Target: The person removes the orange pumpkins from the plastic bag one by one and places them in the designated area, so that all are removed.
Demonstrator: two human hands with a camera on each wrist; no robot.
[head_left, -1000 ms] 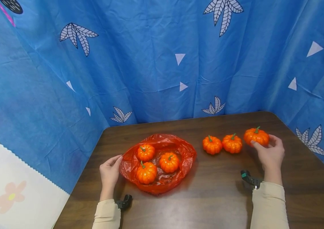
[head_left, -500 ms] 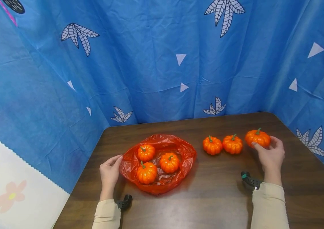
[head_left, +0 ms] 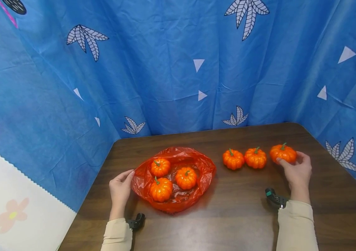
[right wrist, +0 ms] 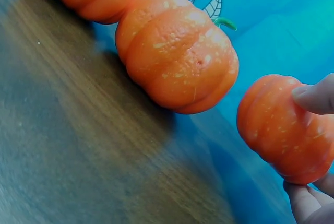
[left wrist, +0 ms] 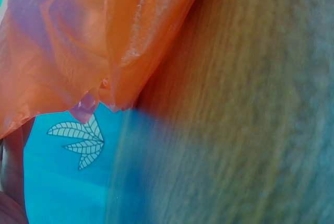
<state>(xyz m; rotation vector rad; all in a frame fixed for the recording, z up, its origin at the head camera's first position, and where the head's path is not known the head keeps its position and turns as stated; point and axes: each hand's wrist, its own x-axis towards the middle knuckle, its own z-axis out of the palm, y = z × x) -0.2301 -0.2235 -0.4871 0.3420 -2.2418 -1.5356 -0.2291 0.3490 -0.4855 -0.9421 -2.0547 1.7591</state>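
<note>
My left hand (head_left: 120, 190) pinches the left edge of a red plastic bag (head_left: 204, 181), whose mouth gapes wide on the table. Inside the bag lie three small orange pumpkins, one at the back left (head_left: 160, 167), one at the front left (head_left: 161, 189) and one at the right (head_left: 185, 178). At the far right my right hand (head_left: 297, 172) grips another pumpkin (head_left: 283, 152), thumb on its near side and fingers underneath, as the right wrist view shows. To its left stand two more pumpkins, the nearer (head_left: 255, 158) and the farther (head_left: 233, 159), side by side.
The brown wooden table (head_left: 215, 223) ends at the back against a blue curtain (head_left: 171, 69) with leaf prints. A white cloth (head_left: 17, 195) with a flower print hangs at the left. Each wrist wears a black strap with a camera.
The pumpkin in my right hand has come down slightly and shifted a little to the right. My left hand and the bag stay as they were.
</note>
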